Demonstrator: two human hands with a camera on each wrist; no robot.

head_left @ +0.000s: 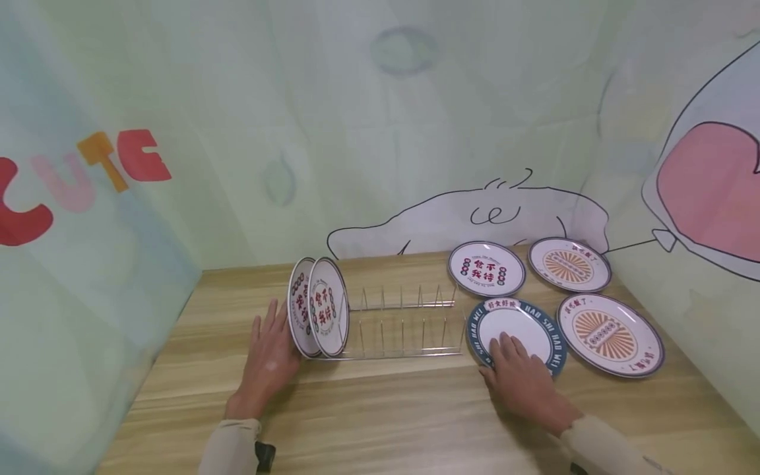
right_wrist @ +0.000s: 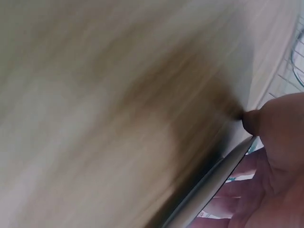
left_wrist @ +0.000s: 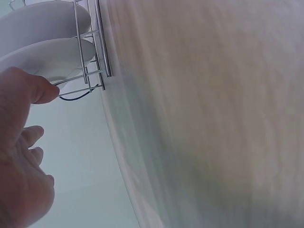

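My left hand is at the left end of the wire dish rack, fingers extended beside the outer of two white plates standing in it. Its thumb lies against the rack's end wire in the left wrist view. The inner upright plate shows red characters. My right hand rests on a blue-rimmed plate lying on the table right of the rack. Its fingers lie over the plate's face, while the thumb touches the tabletop right at the rim in the right wrist view.
Behind the blue-rimmed plate lies a white plate with red characters. Two sunburst plates, one at the back and one nearer, lie to the right. A printed cloth backdrop borders the wooden table.
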